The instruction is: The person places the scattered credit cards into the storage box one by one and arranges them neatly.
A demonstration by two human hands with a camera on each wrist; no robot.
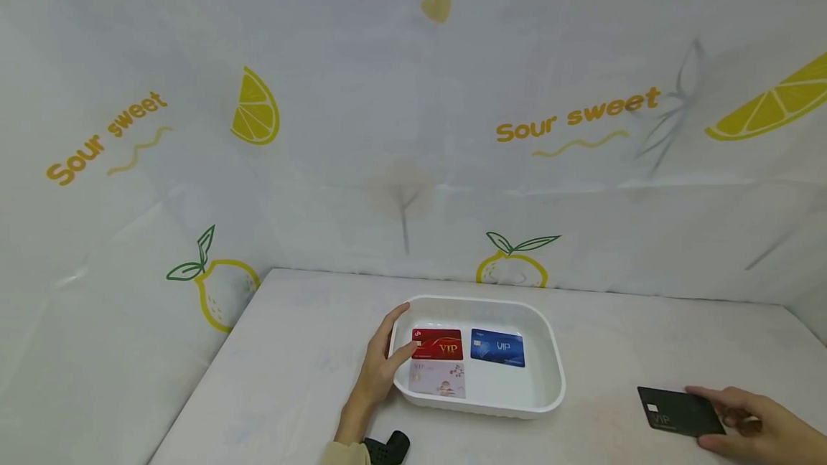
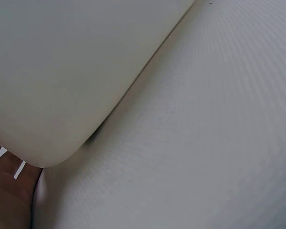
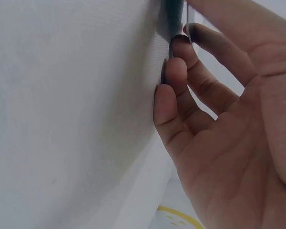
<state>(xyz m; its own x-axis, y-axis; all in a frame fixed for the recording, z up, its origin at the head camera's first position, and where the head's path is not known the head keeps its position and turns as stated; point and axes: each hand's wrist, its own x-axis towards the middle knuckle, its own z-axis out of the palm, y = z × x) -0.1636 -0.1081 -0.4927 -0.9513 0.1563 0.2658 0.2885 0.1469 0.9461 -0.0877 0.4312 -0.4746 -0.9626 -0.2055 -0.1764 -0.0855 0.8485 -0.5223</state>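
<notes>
A white tray (image 1: 549, 350) sits on the table near its middle. Inside lie a red VIP card (image 1: 439, 344), a blue VIP card (image 1: 497, 348) and a pale pink card (image 1: 439, 379). My left hand (image 1: 395, 339) holds the tray's left rim, thumb over the edge beside the red card. The left wrist view shows only the tray's outer wall (image 2: 62, 71) and a bit of palm. At the lower right my right hand (image 1: 711, 416) pinches a black card (image 1: 675, 411) low over the table, thumb on top. In the right wrist view its fingers (image 3: 174, 81) curl beneath the card's dark edge (image 3: 174, 16).
The table (image 1: 310, 350) has a white cloth cover, and lemon-print cloth walls (image 1: 400, 128) close it in at the back and both sides. A dark device (image 1: 388, 447) sits at my left wrist. Bare tabletop (image 1: 607, 364) lies between the tray and the black card.
</notes>
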